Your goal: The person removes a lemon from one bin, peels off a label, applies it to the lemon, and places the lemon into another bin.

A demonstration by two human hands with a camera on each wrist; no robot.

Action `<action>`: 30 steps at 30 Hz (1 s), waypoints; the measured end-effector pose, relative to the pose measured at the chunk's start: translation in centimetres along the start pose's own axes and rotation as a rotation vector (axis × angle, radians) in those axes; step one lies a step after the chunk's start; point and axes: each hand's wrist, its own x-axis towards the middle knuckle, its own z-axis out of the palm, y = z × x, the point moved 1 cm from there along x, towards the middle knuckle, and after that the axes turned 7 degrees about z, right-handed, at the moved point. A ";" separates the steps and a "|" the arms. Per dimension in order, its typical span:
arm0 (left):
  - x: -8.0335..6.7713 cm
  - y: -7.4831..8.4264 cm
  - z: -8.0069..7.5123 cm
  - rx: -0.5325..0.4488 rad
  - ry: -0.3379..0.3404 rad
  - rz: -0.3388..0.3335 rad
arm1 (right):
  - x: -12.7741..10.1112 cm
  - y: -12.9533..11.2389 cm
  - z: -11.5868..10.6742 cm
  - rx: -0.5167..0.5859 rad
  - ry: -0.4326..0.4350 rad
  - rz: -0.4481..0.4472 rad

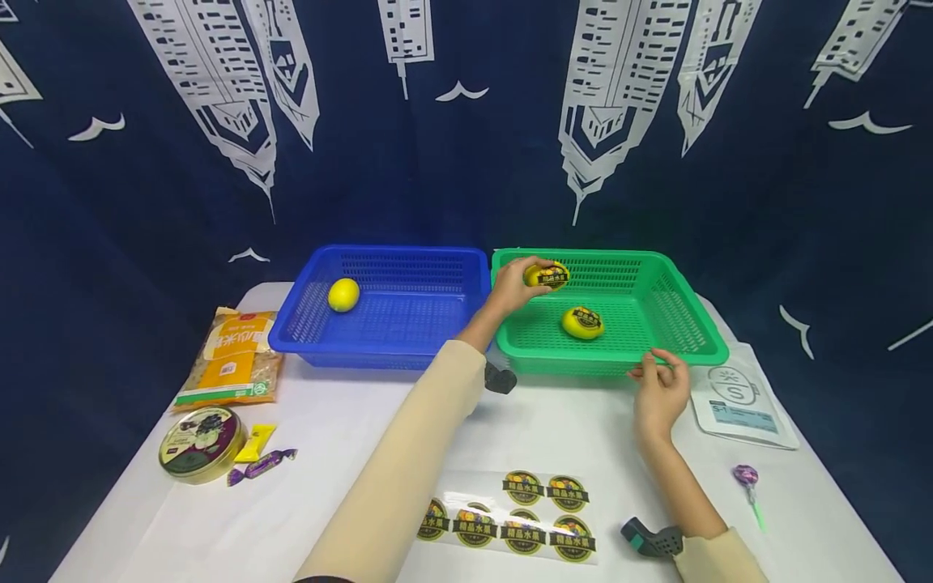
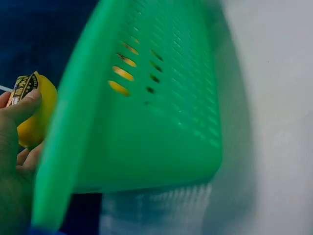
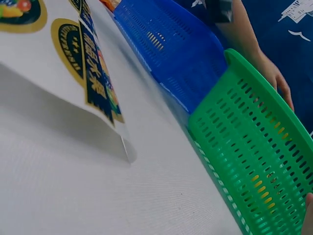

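My left hand (image 1: pixel 513 285) grips a yellow lemon (image 1: pixel 535 275) above the back left part of the green basket (image 1: pixel 612 364). A round black-and-gold sticker (image 1: pixel 554 277) is on the lemon's side. In the left wrist view, the thumb lies across that sticker, and the basket wall partly hides the hand. Another stickered lemon (image 1: pixel 581 324) lies on the basket floor. At the basket's front right rim is my right hand (image 1: pixel 663 397), its fingers loosely bent and fingertips right at the edge.
A blue basket (image 1: pixel 379 356) with one plain lemon (image 1: pixel 343 295) stands to the left. The sticker sheet (image 1: pixel 521 514) lies in front. On the left are a food bag (image 1: pixel 233 356), a round tin (image 1: pixel 202 444) and wrapped candies (image 1: pixel 266 464); on the right, a scale (image 1: pixel 743 405) and a lollipop (image 1: pixel 747 478).
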 end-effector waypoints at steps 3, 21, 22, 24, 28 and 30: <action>0.7 -0.2 0.8 0.067 -0.035 -0.039 | 0.0 0.0 0.0 -0.019 -0.010 -0.008; 1.0 0.8 4.7 -0.073 0.092 -0.350 | -0.4 -0.3 -0.1 -0.064 -0.010 -0.023; 0.9 0.8 4.8 -0.056 0.076 -0.362 | -0.4 -0.3 -0.1 -0.069 -0.010 -0.025; 0.8 0.8 5.0 -0.012 0.023 -0.388 | -0.4 -0.2 -0.2 -0.069 -0.013 -0.032; 0.8 0.6 5.5 0.059 -0.074 -0.454 | -0.3 -0.1 -0.3 -0.063 -0.015 -0.044; 0.8 0.6 5.6 0.067 -0.103 -0.476 | -0.2 -0.1 -0.3 -0.059 -0.017 -0.047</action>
